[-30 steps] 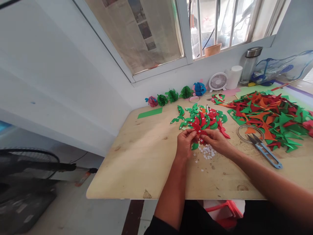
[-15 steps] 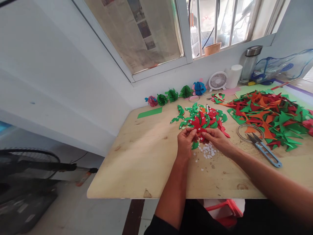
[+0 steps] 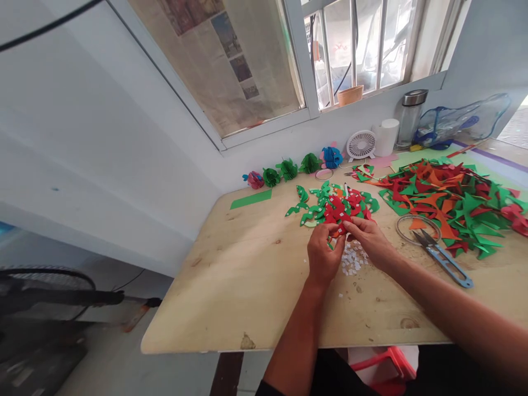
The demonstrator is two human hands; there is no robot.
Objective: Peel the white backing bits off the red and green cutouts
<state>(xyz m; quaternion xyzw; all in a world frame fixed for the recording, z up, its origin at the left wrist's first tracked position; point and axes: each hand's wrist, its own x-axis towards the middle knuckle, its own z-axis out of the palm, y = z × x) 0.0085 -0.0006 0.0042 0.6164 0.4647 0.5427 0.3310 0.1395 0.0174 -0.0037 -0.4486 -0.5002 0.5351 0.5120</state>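
Between my two hands is a red paper cutout (image 3: 341, 229) with small white squares stuck on it. My left hand (image 3: 325, 253) pinches its left and lower side, fingers curled. From the right, my right hand (image 3: 367, 236) grips its other edge between thumb and fingers. Just beyond lie green paper cutouts (image 3: 315, 213) and more red ones (image 3: 357, 201), many carrying white squares. Below my hands a scatter of small white paper squares (image 3: 353, 258) lies on the wooden table (image 3: 231, 286). My fingers partly cover the held piece.
Blue thread snips (image 3: 447, 261) lie at right beside a ring of tape (image 3: 418, 228). Behind them spreads a heap of red, orange and green paper scraps (image 3: 449, 198). Along the wall stand folded paper figures (image 3: 289, 169), a small white fan (image 3: 361, 145) and a glass bottle (image 3: 411, 121).
My left hand has shifted right and lower, turning so its fingers curl under the red cutout. My right hand stays on the piece. The view has tilted slightly.
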